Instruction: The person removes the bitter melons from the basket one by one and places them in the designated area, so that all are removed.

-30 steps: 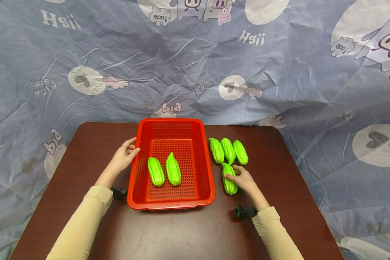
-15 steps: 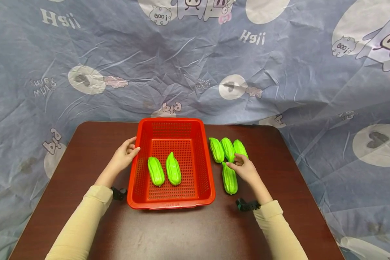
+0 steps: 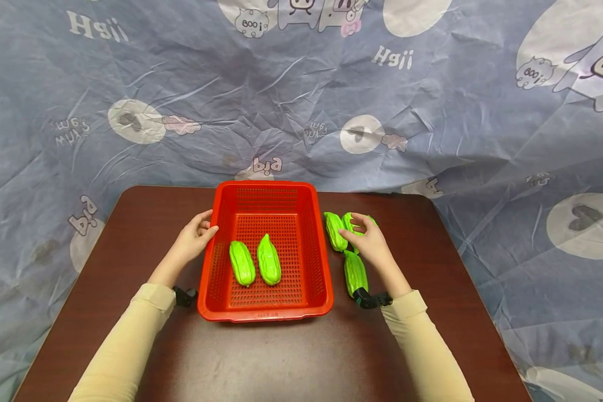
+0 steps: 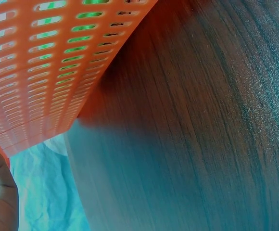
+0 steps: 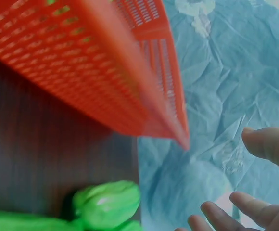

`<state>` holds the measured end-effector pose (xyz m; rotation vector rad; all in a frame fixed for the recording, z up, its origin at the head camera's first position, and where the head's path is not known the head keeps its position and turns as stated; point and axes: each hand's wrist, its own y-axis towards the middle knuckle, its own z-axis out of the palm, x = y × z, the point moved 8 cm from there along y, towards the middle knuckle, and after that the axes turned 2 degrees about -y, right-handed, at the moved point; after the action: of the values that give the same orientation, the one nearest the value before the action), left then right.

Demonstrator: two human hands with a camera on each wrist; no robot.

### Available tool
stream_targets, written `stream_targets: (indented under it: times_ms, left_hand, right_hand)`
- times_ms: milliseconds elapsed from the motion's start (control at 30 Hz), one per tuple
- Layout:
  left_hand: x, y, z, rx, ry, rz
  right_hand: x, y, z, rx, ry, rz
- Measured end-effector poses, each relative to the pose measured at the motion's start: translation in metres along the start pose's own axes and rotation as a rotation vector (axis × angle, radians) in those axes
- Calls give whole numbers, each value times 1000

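Note:
My left hand (image 3: 193, 239) holds the left rim of a red plastic basket (image 3: 267, 315), thumb on top. In the left wrist view, part of that hand (image 4: 0, 192) shows beside the perforated basket wall (image 4: 38, 72). Two bright green bitter melons (image 3: 242, 263) lie inside the basket. Over the group to its right hovers my right hand (image 3: 371, 241), thumb and fingers spread and nothing between them. Under it are a left melon (image 3: 335, 231), a partly covered middle one (image 3: 349, 219) and a mostly hidden third. Nearer the front lies another melon (image 3: 354, 271), overlapped by the wrist strap.
Everything stands on a dark brown wooden table (image 3: 261, 363). A crumpled blue printed cloth (image 3: 281, 100) hangs behind its back edge. Black camera straps (image 3: 372, 300) sit on both wrists. The basket's right wall (image 5: 82, 62) rises close to the loose melons.
My right hand has let go of the front melon and moved away from me, over the back group. That melon stays on the table. The left hand keeps its place at the basket.

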<state>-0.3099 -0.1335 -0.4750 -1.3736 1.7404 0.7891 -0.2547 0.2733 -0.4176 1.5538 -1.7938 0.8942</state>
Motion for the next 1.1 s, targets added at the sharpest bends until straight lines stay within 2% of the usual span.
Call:
stream_targets:
  times_ms: [233,400,533,833,1100]
  left_hand:
    - [1,-2,-1,-18,-29,30]
    - [4,0,1,7,-6,-10]
    - [3,1,1,7,-4,-19]
    - [3,2,1,10,-12,-23]
    - [4,2,1,9,-20,-32]
  right_hand:
    - [26,5,17,42,34,-21]
    - [44,8,31,63,46,-57]
    - [55,9,44,83,51,-73]
    - [64,15,84,150,24,-114]
    - [69,16,119,222,-86,-162]
